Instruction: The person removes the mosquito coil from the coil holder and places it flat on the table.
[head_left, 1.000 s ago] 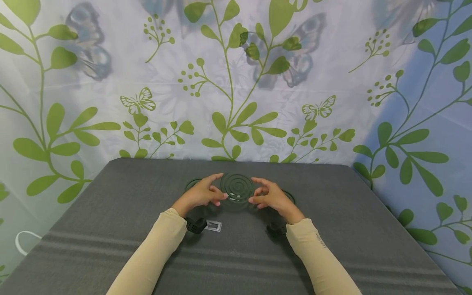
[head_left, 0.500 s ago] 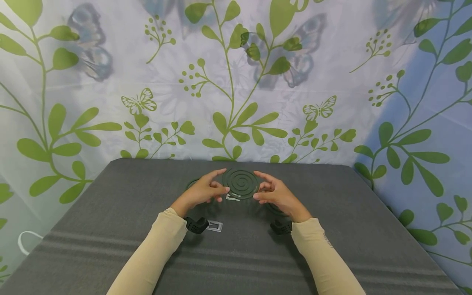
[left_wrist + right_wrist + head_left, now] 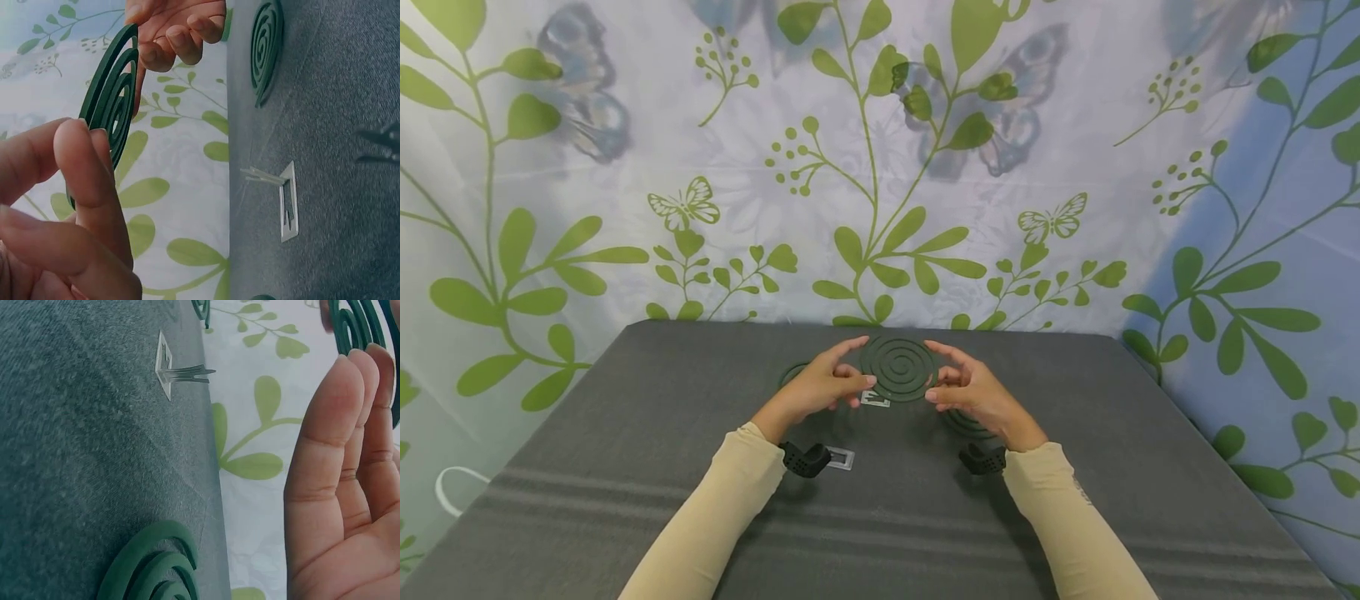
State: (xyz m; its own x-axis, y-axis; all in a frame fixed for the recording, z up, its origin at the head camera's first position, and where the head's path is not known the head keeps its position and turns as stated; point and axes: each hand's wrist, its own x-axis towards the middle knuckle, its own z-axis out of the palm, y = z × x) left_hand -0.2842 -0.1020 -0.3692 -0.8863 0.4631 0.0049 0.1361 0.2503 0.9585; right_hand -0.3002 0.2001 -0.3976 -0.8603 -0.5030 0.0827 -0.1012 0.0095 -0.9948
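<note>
A dark green mosquito coil is held up off the table between the two hands. My left hand pinches its left edge, thumb low and index finger high. The opposite edge is held by my right hand in the same way. In the left wrist view the coil stands steeply tilted, and the right wrist view shows only part of the coil. Below it on the cloth sits a small metal coil stand with raised prongs, seen more clearly as the stand in the left wrist view.
A second coil lies under the right hand, and another coil is partly hidden behind the left. Near the left wrist lies a second metal stand. The grey cloth-covered table ends at a leaf-patterned curtain.
Both hands have raised the coil a little and shifted it slightly right, so it looks larger. The coil lying under the right hand and the stand below show more plainly.
</note>
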